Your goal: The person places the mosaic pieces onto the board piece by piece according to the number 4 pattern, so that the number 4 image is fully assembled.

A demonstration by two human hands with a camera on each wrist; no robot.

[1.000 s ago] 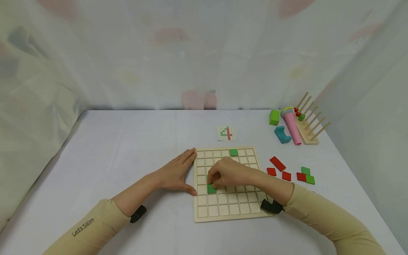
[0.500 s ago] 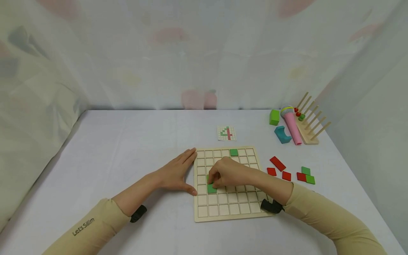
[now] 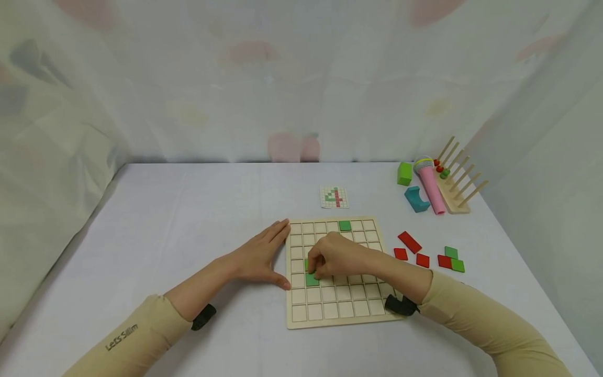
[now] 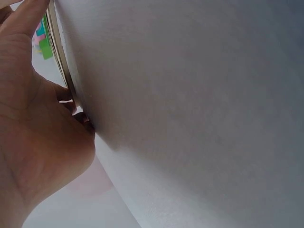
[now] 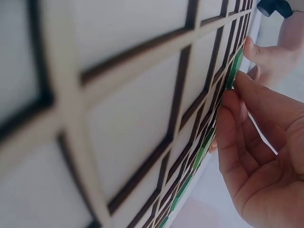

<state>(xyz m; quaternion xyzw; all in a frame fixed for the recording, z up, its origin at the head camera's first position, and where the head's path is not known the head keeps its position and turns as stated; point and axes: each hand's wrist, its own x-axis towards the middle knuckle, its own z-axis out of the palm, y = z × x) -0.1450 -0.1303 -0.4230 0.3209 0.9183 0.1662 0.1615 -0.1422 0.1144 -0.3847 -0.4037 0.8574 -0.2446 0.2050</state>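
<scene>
A wooden grid board [image 3: 344, 320] lies on the white table, with green square tiles in some of its cells. One green tile [image 3: 345, 225] sits in the top row. My left hand [image 3: 259, 255] lies spread along the board's left edge, fingertips at the upper corner and thumb lower down. The board's side shows past the left palm [image 4: 47, 128] in the left wrist view. My right hand [image 3: 336, 256] bends over the left part of the board, thumb and fingers drawn together at a green tile [image 5: 234, 69]. The fingers partly hide the tiles there.
A small pattern card [image 3: 334, 197] lies behind the board. Right of it are loose red tiles [image 3: 410, 242] and green tiles [image 3: 450, 252]. Farther back stand a green block [image 3: 404, 174], a teal arch block [image 3: 416, 199], a pink toy microphone [image 3: 432, 188] and a peg rack [image 3: 458, 204].
</scene>
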